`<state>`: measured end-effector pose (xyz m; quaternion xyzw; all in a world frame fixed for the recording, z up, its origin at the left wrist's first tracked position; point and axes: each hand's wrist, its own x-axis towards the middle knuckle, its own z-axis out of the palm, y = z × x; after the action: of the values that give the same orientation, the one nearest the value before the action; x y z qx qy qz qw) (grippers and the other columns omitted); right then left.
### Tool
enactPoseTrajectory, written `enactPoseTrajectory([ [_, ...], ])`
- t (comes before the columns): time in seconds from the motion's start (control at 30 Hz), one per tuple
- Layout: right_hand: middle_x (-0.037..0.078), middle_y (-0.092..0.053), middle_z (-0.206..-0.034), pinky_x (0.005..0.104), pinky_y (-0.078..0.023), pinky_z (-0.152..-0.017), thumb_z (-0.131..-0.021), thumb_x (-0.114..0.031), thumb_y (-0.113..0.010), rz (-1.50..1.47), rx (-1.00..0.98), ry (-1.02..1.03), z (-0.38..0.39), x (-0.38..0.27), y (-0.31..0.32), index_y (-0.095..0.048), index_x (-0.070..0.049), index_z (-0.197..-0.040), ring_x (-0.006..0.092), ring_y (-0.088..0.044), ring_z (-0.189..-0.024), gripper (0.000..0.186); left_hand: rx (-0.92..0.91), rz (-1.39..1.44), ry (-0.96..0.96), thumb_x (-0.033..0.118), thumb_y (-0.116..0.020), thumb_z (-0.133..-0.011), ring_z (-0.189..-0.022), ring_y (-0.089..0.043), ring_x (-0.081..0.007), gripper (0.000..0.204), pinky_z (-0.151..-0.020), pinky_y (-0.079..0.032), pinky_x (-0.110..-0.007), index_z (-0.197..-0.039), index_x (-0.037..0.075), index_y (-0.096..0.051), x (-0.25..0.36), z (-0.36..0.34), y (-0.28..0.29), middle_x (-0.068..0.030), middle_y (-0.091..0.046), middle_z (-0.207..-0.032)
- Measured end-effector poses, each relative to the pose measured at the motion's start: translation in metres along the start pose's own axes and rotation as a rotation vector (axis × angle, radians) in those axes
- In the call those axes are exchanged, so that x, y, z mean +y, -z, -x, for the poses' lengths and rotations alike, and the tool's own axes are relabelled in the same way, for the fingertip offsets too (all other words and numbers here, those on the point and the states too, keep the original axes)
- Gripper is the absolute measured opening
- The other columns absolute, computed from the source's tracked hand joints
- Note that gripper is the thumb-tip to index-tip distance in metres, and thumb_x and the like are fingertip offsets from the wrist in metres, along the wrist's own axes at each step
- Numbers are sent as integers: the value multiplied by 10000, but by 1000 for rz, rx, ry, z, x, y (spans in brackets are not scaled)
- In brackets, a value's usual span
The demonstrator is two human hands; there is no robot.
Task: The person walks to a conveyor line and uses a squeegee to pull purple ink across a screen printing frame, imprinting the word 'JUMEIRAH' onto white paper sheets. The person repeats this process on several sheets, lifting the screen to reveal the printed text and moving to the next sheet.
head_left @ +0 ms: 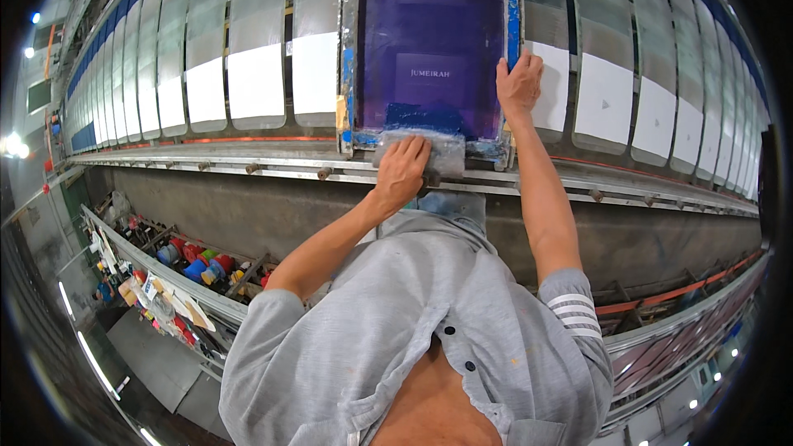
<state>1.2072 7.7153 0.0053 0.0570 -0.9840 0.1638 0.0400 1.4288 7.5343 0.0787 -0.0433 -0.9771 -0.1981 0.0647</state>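
Note:
A printing screen (429, 25) with purple mesh lies in front of me, its lettered panel toward the near end. Its frame (348, 83) is smeared with blue and patched with tape. A band of dark blue ink (421, 118) lies across the near end of the mesh. Just behind that ink, over the near frame bar, my left hand (401, 169) is closed on a wide, worn squeegee (448, 157). My right hand (520, 83) has its fingers curled at the frame's right side rail; the fingertips are partly hidden.
Long rows of flat boards with white sheets (266, 83) stretch to both sides; a sheet on the right (607, 103) bears a small grey mark. A metal rail (289, 170) with knobs runs along the near edge. Colourful containers (198, 264) stand on a rack at lower left.

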Motion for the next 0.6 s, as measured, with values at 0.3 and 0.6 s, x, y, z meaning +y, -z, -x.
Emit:
enactPoseTrajectory([
  [0.3, 183, -506, -1211, 456, -541, -940, -941, -287, -702, -22, 5, 4, 0, -1, 0, -514, 43, -1318, 361, -529, -1193, 535, -695, 48, 509, 139, -661, -705, -944, -742, -404, 267, -834, -588, -485, -906, 30, -797, -69, -129, 0, -238, -757, -963],
  [0.6, 191, -517, -1200, 471, -531, -954, -925, -306, -715, -40, 9, 14, 0, 2, 2, -519, 30, -1315, 374, -529, -1196, 551, -426, 126, 239, 75, -668, -642, -867, -713, -403, 251, -755, -552, -491, -869, 5, -751, -29, -94, 10, -207, -724, -883],
])
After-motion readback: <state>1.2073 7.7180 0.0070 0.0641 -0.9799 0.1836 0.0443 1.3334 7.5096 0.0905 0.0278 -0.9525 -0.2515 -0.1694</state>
